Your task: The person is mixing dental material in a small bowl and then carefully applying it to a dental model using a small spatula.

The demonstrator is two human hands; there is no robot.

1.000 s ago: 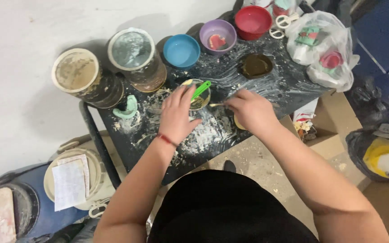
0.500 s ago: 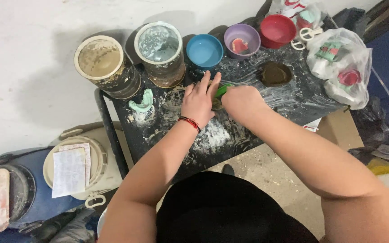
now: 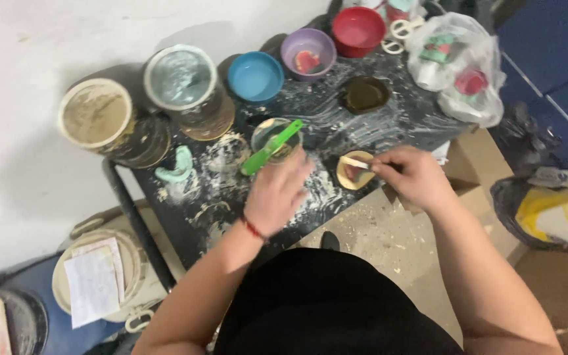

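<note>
My left hand [image 3: 275, 192] rests on the black table [image 3: 402, 125], fingers spread, just below a clear cup [image 3: 275, 139] with a green spatula [image 3: 272, 146] leaning out of it. It holds nothing. My right hand [image 3: 413, 176] pinches a small pale stick [image 3: 354, 162] and holds its tip over a small tan round dish [image 3: 353, 171] near the table's front edge. A red band circles my left wrist.
Two large paint-stained buckets [image 3: 96, 118] [image 3: 182, 82] stand at the back left, then blue [image 3: 254, 75], purple [image 3: 307, 51] and red bowls [image 3: 358, 29]. A dark dish [image 3: 363, 94], a plastic bag [image 3: 458, 62], scissors [image 3: 399, 29] and a mint-green mould [image 3: 175, 167] also lie about. A lidded bucket [image 3: 93, 279] sits on the floor.
My right hand has drawn back from the clear cup to the small tan dish, now holding the stick. My left hand slid down off the cup. The view shifted.
</note>
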